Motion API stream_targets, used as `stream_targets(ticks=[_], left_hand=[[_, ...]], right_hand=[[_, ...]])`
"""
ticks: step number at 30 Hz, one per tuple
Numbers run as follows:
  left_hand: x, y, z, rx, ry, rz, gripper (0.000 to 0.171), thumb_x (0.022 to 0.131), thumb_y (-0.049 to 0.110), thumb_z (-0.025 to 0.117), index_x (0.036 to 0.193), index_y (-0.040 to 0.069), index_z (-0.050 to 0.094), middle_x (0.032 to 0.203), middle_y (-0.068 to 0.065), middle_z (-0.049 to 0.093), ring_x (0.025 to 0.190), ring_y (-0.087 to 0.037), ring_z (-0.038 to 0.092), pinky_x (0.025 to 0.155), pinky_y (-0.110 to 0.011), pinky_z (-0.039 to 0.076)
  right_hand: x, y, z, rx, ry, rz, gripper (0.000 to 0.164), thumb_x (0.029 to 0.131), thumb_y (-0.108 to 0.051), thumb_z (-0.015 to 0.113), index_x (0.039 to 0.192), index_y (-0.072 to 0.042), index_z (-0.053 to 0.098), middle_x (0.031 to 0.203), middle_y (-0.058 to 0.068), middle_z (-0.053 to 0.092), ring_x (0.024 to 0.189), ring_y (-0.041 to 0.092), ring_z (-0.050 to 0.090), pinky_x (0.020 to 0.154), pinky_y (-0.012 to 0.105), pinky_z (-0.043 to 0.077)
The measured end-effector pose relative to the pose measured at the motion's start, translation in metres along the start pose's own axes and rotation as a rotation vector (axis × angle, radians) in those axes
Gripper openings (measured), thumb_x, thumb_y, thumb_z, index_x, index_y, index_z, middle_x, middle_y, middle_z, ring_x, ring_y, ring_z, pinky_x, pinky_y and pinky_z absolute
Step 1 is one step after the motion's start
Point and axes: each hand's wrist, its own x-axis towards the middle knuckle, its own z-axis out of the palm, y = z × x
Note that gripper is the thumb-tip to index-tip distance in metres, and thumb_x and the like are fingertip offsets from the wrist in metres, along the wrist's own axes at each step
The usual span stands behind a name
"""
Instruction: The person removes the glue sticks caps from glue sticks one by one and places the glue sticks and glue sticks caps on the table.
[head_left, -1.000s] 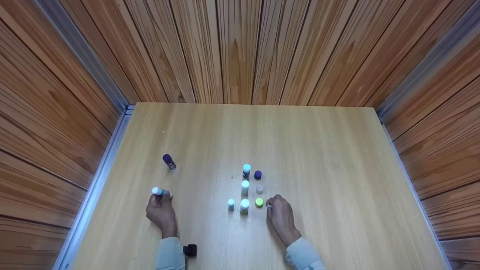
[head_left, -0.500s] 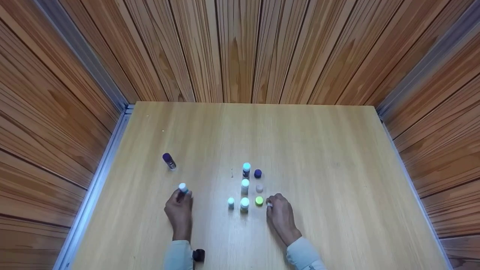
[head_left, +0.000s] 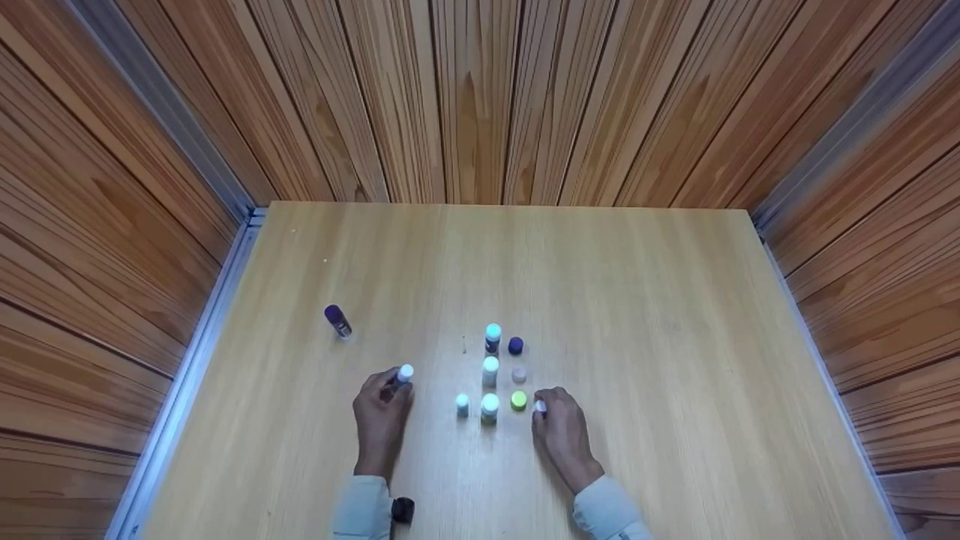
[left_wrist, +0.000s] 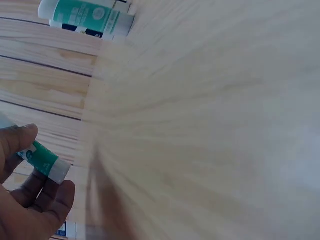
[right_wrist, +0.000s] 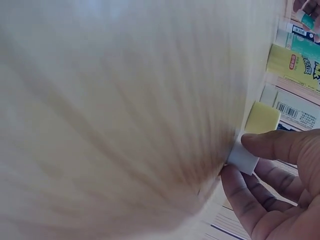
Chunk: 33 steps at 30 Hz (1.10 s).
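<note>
My left hand holds a small green glue stick with white ends, above the table left of the middle. In the head view its white end points up and away. My right hand pinches a white cap between thumb and fingers, at the table surface. Just left of that hand stands a yellow-green cap. Beyond it are a pale cap and a dark blue cap. Between the hands, glue sticks stand upright: a small one and three in a column, the nearest largest.
A purple-capped glue stick stands apart at the left. The wooden table is bounded by slatted wood walls and metal rails. A black device sits on the left sleeve.
My left hand has moved right across the table with the glue stick, towards the standing row, and the stick has turned more upright. The right hand has stayed in place with the white cap.
</note>
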Motion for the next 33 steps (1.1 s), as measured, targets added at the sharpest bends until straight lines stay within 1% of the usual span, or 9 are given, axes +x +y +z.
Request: stream_targets(ticks=[5,8,11,15,19,24,27,31,33], left_hand=[[-0.001,0.005,0.004,0.031,-0.025,0.058,0.026,0.079,0.011,0.067,0.101,0.023,0.066,0.094,0.007,0.06,0.089,-0.01,0.057,0.078,-0.028,0.05],[0.0,0.011,0.007,0.049,-0.03,0.099,0.025,0.08,0.008,0.067,0.1,0.023,0.066,0.093,0.007,0.059,0.089,-0.009,0.056,0.078,-0.027,0.05],[0.002,0.017,0.011,0.069,-0.027,0.147,0.025,0.079,0.007,0.067,0.099,0.022,0.068,0.092,0.008,0.059,0.089,-0.009,0.055,0.078,-0.026,0.049],[0.004,0.026,0.016,0.121,-0.025,0.19,0.026,0.079,0.006,0.067,0.101,0.018,0.069,0.092,0.009,0.058,0.089,-0.009,0.053,0.077,-0.027,0.049],[0.003,0.034,0.02,0.171,-0.03,0.227,0.028,0.077,0.003,0.068,0.101,0.017,0.069,0.092,0.007,0.058,0.088,-0.01,0.053,0.077,-0.028,0.049],[0.002,0.044,0.026,0.255,-0.033,0.281,0.03,0.075,0.004,0.07,0.1,0.021,0.069,0.093,0.007,0.058,0.087,-0.009,0.053,0.077,-0.028,0.049],[0.003,0.051,0.029,0.302,-0.029,0.344,0.027,0.075,0.007,0.071,0.099,0.019,0.069,0.094,0.006,0.059,0.089,-0.009,0.053,0.078,-0.027,0.049],[0.005,0.061,0.034,0.36,-0.021,0.419,0.024,0.074,0.009,0.072,0.097,0.015,0.069,0.094,0.005,0.063,0.091,-0.009,0.053,0.079,-0.027,0.048],[0.006,0.065,0.036,0.374,-0.024,0.437,0.022,0.074,0.01,0.072,0.096,0.014,0.068,0.094,0.005,0.063,0.091,-0.009,0.052,0.079,-0.026,0.048]], right_hand=[[0.0,-0.004,-0.004,-0.009,0.001,0.031,0.024,0.075,-0.006,0.068,0.099,0.0,0.064,0.092,0.01,0.061,0.086,0.024,0.06,0.073,0.033,0.05],[0.001,-0.006,-0.009,-0.016,0.01,0.048,0.024,0.076,-0.008,0.067,0.1,-0.002,0.064,0.097,0.01,0.062,0.089,0.024,0.06,0.073,0.034,0.05],[0.004,-0.009,-0.014,-0.003,0.015,0.071,0.025,0.076,-0.01,0.067,0.101,-0.005,0.065,0.101,0.008,0.062,0.088,0.022,0.059,0.071,0.033,0.05],[0.01,-0.012,-0.021,0.048,0.025,0.098,0.026,0.078,-0.013,0.067,0.103,-0.008,0.065,0.103,0.006,0.061,0.089,0.019,0.058,0.073,0.032,0.05],[0.016,-0.017,-0.025,0.086,0.027,0.107,0.027,0.079,-0.016,0.066,0.106,-0.01,0.064,0.105,0.004,0.06,0.095,0.018,0.058,0.077,0.032,0.049],[0.023,-0.024,-0.029,0.134,0.033,0.105,0.028,0.08,-0.018,0.066,0.107,-0.013,0.064,0.105,0.0,0.06,0.089,0.013,0.059,0.071,0.029,0.05],[0.027,-0.029,-0.031,0.168,0.041,0.099,0.028,0.079,-0.016,0.067,0.107,-0.013,0.064,0.105,-0.001,0.06,0.087,0.011,0.058,0.069,0.027,0.05],[0.034,-0.033,-0.035,0.23,0.006,0.109,0.03,0.08,-0.015,0.066,0.109,-0.012,0.062,0.107,0.0,0.06,0.09,0.014,0.059,0.072,0.027,0.051],[0.038,-0.034,-0.037,0.282,-0.031,0.133,0.031,0.081,-0.015,0.065,0.112,-0.012,0.061,0.109,0.0,0.059,0.093,0.016,0.059,0.074,0.029,0.051]])
